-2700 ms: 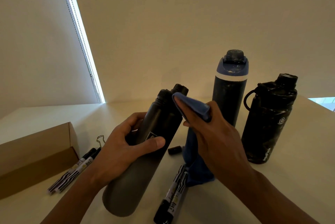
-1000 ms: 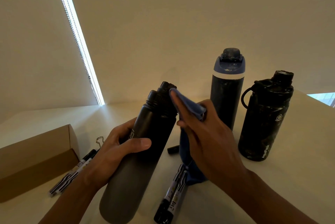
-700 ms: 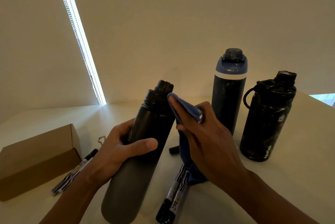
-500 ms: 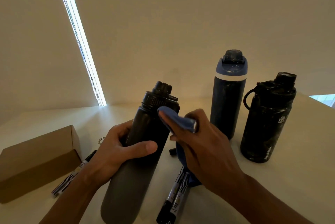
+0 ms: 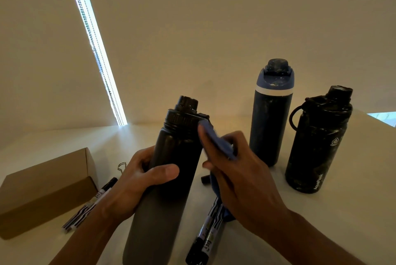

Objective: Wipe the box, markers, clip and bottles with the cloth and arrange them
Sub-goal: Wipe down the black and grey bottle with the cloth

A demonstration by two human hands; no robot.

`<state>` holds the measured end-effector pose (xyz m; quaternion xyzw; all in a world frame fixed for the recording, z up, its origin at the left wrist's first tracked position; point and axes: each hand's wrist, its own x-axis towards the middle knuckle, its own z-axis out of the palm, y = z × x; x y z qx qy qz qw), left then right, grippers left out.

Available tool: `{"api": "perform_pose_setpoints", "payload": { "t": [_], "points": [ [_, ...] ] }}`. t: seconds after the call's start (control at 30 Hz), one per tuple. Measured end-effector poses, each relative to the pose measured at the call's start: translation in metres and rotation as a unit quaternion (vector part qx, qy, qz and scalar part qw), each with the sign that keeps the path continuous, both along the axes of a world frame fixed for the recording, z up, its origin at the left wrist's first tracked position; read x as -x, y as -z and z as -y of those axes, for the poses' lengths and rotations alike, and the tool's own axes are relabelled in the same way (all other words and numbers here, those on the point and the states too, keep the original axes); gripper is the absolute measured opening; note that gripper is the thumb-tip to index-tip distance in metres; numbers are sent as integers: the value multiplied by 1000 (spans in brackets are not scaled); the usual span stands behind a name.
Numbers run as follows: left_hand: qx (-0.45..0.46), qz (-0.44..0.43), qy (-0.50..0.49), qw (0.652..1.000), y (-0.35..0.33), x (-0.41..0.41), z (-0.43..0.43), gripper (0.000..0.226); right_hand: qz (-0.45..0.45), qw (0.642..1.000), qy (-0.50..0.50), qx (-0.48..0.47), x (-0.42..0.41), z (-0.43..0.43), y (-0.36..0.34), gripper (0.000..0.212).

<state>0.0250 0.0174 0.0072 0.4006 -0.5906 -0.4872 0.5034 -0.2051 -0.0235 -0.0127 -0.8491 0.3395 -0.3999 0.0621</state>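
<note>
Head view: left hand (image 5: pixel 137 183), fingers clamped round tall dark grey metal bottle (image 5: pixel 169 179), tilted toward 1 o'clock; right hand (image 5: pixel 242 179), fingers pinching blue cloth (image 5: pixel 214 144) against bottle's shoulder. At 9 o'clock, brown cardboard box (image 5: pixel 42 187) on white counter (image 5: pixel 353 211). At 2 o'clock, blue-lidded bottle (image 5: pixel 271 119) and black handled bottle (image 5: pixel 317 142), upright.

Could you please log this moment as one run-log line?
step: wiping | left hand: grips dark grey metal bottle | right hand: holds blue cloth below its black cap | standing: blue-lidded bottle, black loop-handled bottle
</note>
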Motion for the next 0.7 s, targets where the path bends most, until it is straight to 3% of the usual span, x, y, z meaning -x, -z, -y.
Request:
{"api": "perform_pose_setpoints", "payload": {
  "t": [0.07, 0.13, 0.2, 0.33, 0.47, 0.57, 0.67, 0.7],
  "points": [
    [-1, -2, -17, 1000, 0, -1, 1, 68, 9, 1000, -8, 27, -1, -3, 5, 35],
    [3, -1, -25, 1000, 2, -2, 4, 71, 58, 998, 19, -10, -4, 8, 4, 53],
    [16, -2, -24, 1000, 4, 0, 6, 72, 65, 997, 47, 19, -7, 11, 2, 64],
    [34, -14, -20, 999, 4, 1, 6, 74, 30, 999, -17, 23, -5, -1, 13, 35],
    [25, -19, -23, 999, 5, 0, 8, 80, 145, 987, -35, -61, -11, 19, 21, 37],
    [31, -16, -18, 999, 7, -2, 9, 79, 142, 989, -10, -38, -12, 14, 20, 55],
    [31, -19, -15, 999, 10, -5, 10, 87, 58, 986, -48, -147, -12, 1, 17, 94],
    [29, -20, -16, 999, 10, -5, 11, 90, 45, 990, -42, -128, -11, 0, 16, 84]
  ]
}}
